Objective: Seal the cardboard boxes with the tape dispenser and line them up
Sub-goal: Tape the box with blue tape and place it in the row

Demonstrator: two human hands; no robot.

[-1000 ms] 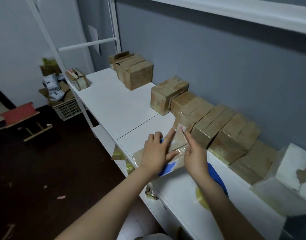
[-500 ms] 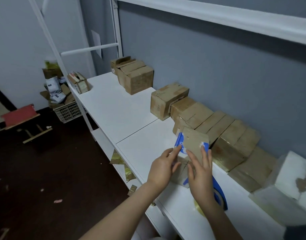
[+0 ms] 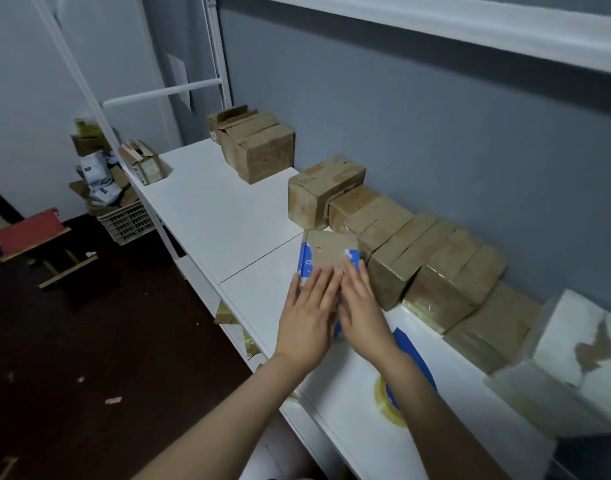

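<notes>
Evidently left hand (image 3: pixel 307 327), right hand (image 3: pixel 362 317) lay flat on box (image 3: pixel 331 251), clasping nothing; flap beyond fingertips risked springing up if untaped.

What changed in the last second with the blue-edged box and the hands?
The blue-edged cardboard box left the table's near edge, was tipped up, and now sits farther back against the row of sealed boxes. The left hand and right hand followed and press flat on it. The row and the tape dispenser stayed put.
</notes>
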